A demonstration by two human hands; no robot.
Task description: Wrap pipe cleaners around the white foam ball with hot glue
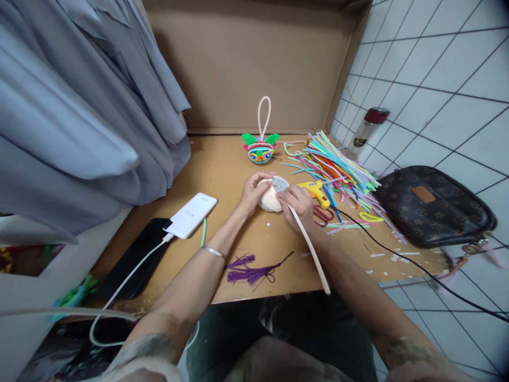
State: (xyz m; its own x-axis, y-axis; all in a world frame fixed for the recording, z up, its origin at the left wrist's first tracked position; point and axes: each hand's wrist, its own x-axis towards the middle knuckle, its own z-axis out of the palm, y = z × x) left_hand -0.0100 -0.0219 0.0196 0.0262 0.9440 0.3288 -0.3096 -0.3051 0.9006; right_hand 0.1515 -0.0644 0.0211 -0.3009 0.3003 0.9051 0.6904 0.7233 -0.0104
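Note:
Over the middle of the table, a round ball wrapped in cream pipe cleaner (270, 199) is held between both hands. A bluish-grey patch shows at its upper right. My left hand (253, 192) grips the ball's left side, with the thumb on top. At the right side, my right hand (297, 204) has its fingers closed on a cream pipe cleaner (308, 241), whose loose end hangs down toward the table's front edge. Behind the ball stands a finished-looking colourful animal-head ornament (261, 151) with green ears and a cream loop.
A yellow glue gun (317, 193), red-handled scissors (324, 215) and a pile of coloured pipe cleaners (342, 167) lie to the right, beside a brown bag (433, 207) and a bottle (366, 130). Purple tassels (250, 273) lie in front; a white power bank (194, 215) is left.

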